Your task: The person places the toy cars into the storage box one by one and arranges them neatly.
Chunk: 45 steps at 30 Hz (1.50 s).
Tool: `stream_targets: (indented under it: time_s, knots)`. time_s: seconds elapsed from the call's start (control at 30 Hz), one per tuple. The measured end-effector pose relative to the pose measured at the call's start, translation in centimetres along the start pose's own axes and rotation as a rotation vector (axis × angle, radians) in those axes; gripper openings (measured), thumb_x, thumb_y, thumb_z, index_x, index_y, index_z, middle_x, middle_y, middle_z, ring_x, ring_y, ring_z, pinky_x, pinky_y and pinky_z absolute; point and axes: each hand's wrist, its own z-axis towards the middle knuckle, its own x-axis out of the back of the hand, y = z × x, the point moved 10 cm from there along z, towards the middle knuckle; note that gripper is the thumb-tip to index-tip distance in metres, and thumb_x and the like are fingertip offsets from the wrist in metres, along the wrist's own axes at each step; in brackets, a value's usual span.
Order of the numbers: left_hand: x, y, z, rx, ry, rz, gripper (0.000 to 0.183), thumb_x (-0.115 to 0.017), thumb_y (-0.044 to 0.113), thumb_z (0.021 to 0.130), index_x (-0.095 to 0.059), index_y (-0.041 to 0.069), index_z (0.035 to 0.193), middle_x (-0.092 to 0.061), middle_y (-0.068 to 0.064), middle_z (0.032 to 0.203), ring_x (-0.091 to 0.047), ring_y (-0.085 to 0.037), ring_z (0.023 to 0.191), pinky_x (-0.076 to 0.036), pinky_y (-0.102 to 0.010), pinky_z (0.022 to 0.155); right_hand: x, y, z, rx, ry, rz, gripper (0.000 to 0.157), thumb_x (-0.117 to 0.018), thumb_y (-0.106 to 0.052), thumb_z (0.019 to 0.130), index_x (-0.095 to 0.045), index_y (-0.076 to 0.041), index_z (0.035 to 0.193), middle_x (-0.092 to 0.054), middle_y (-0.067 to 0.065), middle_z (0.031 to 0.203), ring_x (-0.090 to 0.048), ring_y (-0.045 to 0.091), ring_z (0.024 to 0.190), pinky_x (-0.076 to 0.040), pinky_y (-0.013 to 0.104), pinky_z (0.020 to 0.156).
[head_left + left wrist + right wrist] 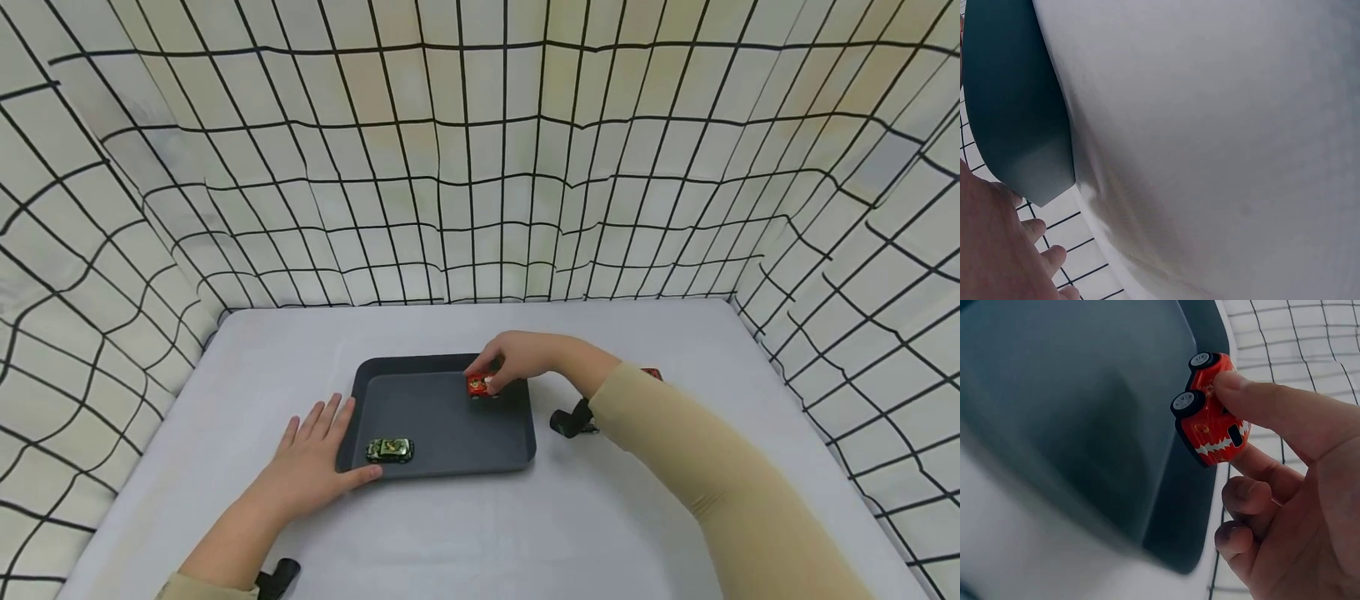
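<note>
The right hand (pixel 521 353) pinches the red car (pixel 478 385), long axis left-to-right, nose direction unclear. The left hand (pixel 311 465), fingers apart, borders the tray (pixel 457 429).

Place type: apparently a lab-style recording booth. Indicators: 1 plain white tabletop (pixel 450 533); white walls (pixel 487 200) marked with black grid lines, enclosing 3 sides; 2 black wrist-worn devices (pixel 279 578). The surrounding building cannot be identified.

A red toy car (pixel 477 386) is held over the grey tray's (pixel 442 421) right side
</note>
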Motion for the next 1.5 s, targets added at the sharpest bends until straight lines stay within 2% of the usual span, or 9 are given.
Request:
stream_targets:
  time_s: [0.33, 0.53, 0.73, 1.03, 1.5]
  knots:
    - [0.1, -0.3, 0.2, -0.004, -0.005, -0.006, 0.12, -0.054, 0.083, 0.078, -0.016, 0.003, 0.158, -0.011, -0.024, 0.163, -0.01, -0.048, 0.147, -0.004, -0.065, 0.116, -2.6, -3.0, 4.5, 0.036, -0.037, -0.024, 0.043, -0.073, -0.016, 0.091, -0.066, -0.02, 0.133, -0.065, -0.007, 0.126, -0.057, 0.007, 0.111, -0.048, 0.029, 0.096]
    - [-0.1, -0.5, 0.3, -0.005, 0.002, -0.023, 0.118, -0.057, 0.08, 0.079, -0.018, 0.002, 0.158, -0.012, -0.025, 0.162, -0.01, -0.049, 0.146, -0.004, -0.067, 0.115, -4.4, -4.2, 6.8, 0.058, -0.053, -0.023, 0.043, -0.073, -0.017, 0.092, -0.065, -0.02, 0.134, -0.066, -0.006, 0.121, -0.059, 0.005, 0.103, -0.049, 0.023, 0.088]
    - [-0.2, -0.7, 0.3, 0.002, 0.006, -0.025, 0.118, -0.057, 0.081, 0.078, -0.017, 0.003, 0.158, -0.012, -0.024, 0.163, -0.009, -0.048, 0.147, -0.004, -0.067, 0.115, -5.3, -5.4, 8.7, 0.063, -0.035, -0.062, 0.042, -0.072, -0.02, 0.092, -0.065, -0.023, 0.134, -0.066, -0.006, 0.116, -0.059, 0.005, 0.097, -0.049, 0.023, 0.083]
    - [-0.1, -0.6, 0.3, 0.008, -0.001, -0.034, 0.12, -0.06, 0.08, 0.077, -0.018, 0.001, 0.157, -0.014, -0.024, 0.162, -0.011, -0.048, 0.147, -0.005, -0.067, 0.115, -6.7, -7.0, 10.1, 0.069, -0.05, -0.068, 0.042, -0.072, -0.017, 0.092, -0.065, -0.021, 0.134, -0.069, -0.006, 0.113, -0.059, 0.003, 0.096, -0.048, 0.019, 0.084]
    - [-0.3, -0.6, 0.4, 0.016, -0.028, -0.028, 0.122, -0.059, 0.081, 0.076, -0.016, 0.001, 0.158, -0.012, -0.026, 0.162, -0.01, -0.049, 0.147, -0.005, -0.069, 0.114, -7.2, -7.1, 10.8, 0.075, -0.039, -0.06, 0.041, -0.071, -0.021, 0.093, -0.066, -0.022, 0.134, -0.068, -0.007, 0.12, -0.059, 0.001, 0.101, -0.048, 0.019, 0.09]
